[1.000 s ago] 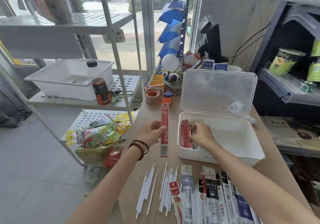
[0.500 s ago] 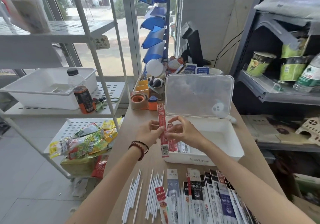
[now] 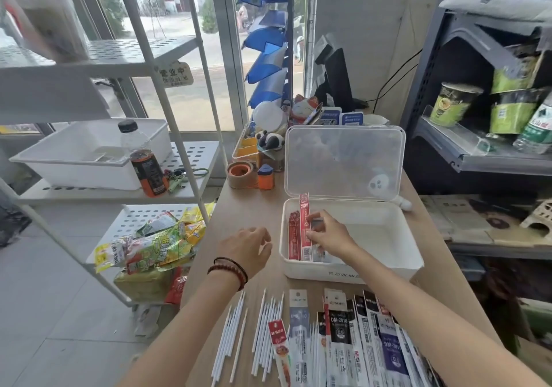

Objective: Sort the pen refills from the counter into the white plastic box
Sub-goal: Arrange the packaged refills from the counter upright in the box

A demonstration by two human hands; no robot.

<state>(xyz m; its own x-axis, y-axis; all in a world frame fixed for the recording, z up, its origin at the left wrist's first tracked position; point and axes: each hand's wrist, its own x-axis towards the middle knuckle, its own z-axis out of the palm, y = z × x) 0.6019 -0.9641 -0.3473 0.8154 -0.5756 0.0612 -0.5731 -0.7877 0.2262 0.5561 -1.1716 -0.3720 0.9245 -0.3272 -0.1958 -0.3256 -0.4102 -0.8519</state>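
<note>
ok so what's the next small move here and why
Probably lay the red refill pack down and let go: the right hand pinches it nearly upright inside the white plastic box, beside a second red pack already in there. The left hand hovers empty.

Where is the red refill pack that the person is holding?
Head view: the red refill pack is pinched in the right hand, at the left end of the white plastic box, beside another red pack.
</note>
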